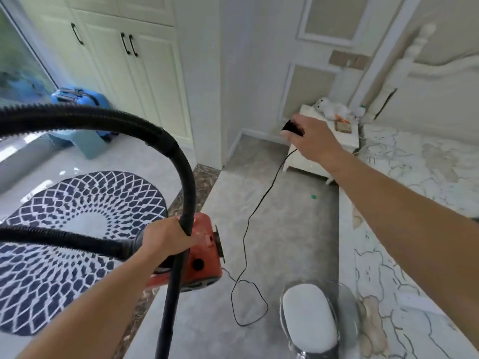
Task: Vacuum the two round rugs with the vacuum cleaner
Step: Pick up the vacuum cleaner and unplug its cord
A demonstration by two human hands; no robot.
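Red and scuffed, the vacuum cleaner (201,252) hangs off the floor in your left hand (166,239), which is clenched round its black hose (108,117) and handle. Left of it, one round navy-and-white rug (64,244) lies flat on the tiles. Farther off, your right hand (311,138) grasps the black plug (291,128), its cord (248,221) trailing down to the floor near the white nightstand (334,149).

left hand (166,239) near, low centre, fist clenched around black wand (186,224), forearm running in from bottom-left. right hand (308,141) far right, arm outstretched, fingers gripping black plug (291,128).
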